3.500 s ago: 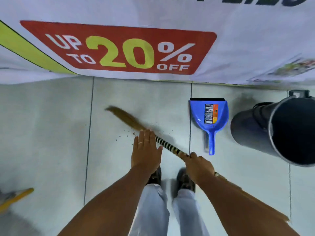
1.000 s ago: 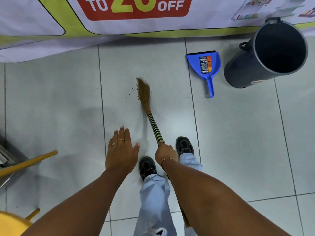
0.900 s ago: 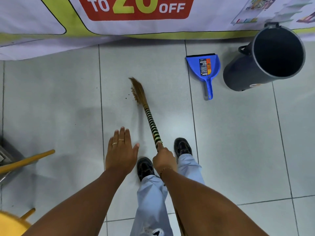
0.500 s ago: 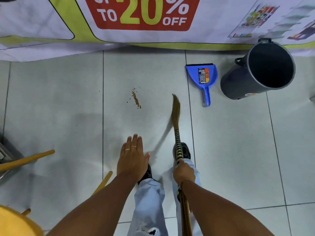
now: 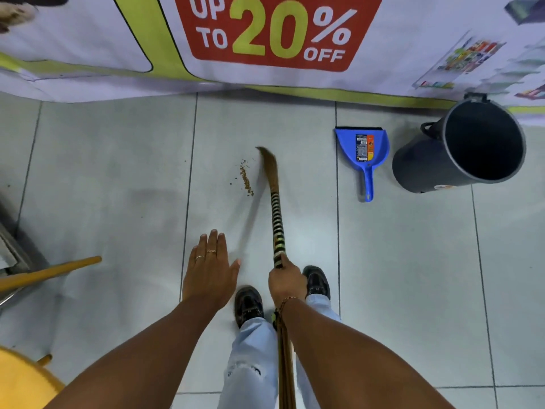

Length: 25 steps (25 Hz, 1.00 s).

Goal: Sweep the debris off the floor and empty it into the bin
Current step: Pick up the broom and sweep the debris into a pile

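A short line of brown debris [image 5: 246,180] lies on the pale floor tiles. My right hand [image 5: 285,281] is shut on the striped handle of a grass broom [image 5: 276,214]. The broom's bristle tip curves just right of the debris. My left hand [image 5: 210,271] hovers flat above the floor, fingers together, holding nothing. A blue dustpan [image 5: 362,149] lies on the floor to the right, handle toward me. Right of it stands a dark grey bin [image 5: 418,169], its mouth facing up toward me.
A banner [image 5: 274,33] reading "up to 20% off" hangs along the far edge of the floor. An orange-yellow stick [image 5: 48,273] and a yellow object [image 5: 20,382] sit at the lower left. My two black shoes [image 5: 249,304] stand below the hands.
The broom head has swung left and forward, from right of the debris to right beside it. The debris sits gathered in a line. My left hand has stayed flat and empty.
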Available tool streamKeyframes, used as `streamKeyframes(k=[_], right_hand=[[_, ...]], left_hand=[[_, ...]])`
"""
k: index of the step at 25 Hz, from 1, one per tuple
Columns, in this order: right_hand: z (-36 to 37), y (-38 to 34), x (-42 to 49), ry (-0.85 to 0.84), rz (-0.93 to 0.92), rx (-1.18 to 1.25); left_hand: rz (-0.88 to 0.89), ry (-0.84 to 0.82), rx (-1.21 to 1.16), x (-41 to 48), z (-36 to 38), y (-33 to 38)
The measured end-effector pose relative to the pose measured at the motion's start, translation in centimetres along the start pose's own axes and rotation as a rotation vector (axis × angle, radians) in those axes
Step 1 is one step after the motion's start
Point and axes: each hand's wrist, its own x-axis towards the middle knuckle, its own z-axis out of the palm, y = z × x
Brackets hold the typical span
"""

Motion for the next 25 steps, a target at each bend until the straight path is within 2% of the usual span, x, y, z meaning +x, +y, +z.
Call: streamKeyframes(k=[2,4,9,14,20,25], right_hand=[[-2.8,-1.7,1.5,0.089,-0.019,0.099],[-6.0,-3.7,4.9,0.131,-0.055,0.092],[-13.5,-9.0,15.6,0.031,-0.089,-0.387],[-18.0,-10.4,20.9,-0.152,-0.311,-0.816],[-23.7,-11.8,24.6,-0.214,-0.527,-1.1],[-26.2,-13.0,26.7,-0.194,-0.645,-1.298]], left_hand=[[0.002,0.042,-0.049,1.8,-1.4,1.5],[0.017,0.088,-0.101,4.2,-2.3,3.2],[-0.016,0.094,-0.114,11.3,-3.2,8.4],[0.067,0.117,-0.081,16.4,-4.1,13.7],[-0.108,0.082,-0.13,21.4,-5.4,20.1],[-0.118,0.139,-0.131,23.0,-6.2,22.9]])
